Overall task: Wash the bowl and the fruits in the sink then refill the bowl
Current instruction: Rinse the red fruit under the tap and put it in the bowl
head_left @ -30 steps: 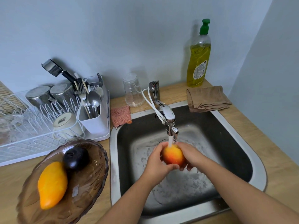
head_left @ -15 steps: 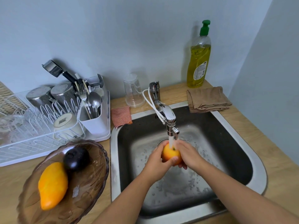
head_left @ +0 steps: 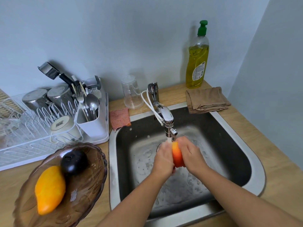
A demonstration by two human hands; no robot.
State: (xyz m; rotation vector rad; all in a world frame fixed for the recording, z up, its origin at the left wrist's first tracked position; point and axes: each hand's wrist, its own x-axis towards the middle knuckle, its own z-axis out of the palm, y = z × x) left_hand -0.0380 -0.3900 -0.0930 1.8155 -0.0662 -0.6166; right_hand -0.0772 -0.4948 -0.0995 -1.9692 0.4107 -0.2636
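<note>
An orange-red fruit (head_left: 177, 155) is pressed between my left hand (head_left: 164, 158) and my right hand (head_left: 190, 154) over the steel sink (head_left: 255, 169). Water runs from the tap (head_left: 166, 117) onto the top of the fruit. Both palms cover the fruit's sides, so only a narrow strip of it shows. On the counter to the left stands a brown glass bowl (head_left: 91, 182) with a yellow mango (head_left: 49, 189) and a dark round plum (head_left: 74, 163) inside.
A white dish rack (head_left: 24, 145) with cups and a cutlery holder (head_left: 91, 118) fills the left. Behind the sink stand an upturned clear cup (head_left: 132, 93), a pink scrub cloth (head_left: 119, 117), a folded brown cloth (head_left: 207, 99) and a dish soap bottle (head_left: 197, 59).
Both hands have closed in tighter around the fruit and turned it under the stream. Less of the fruit shows now. The bowl and its fruits have not moved.
</note>
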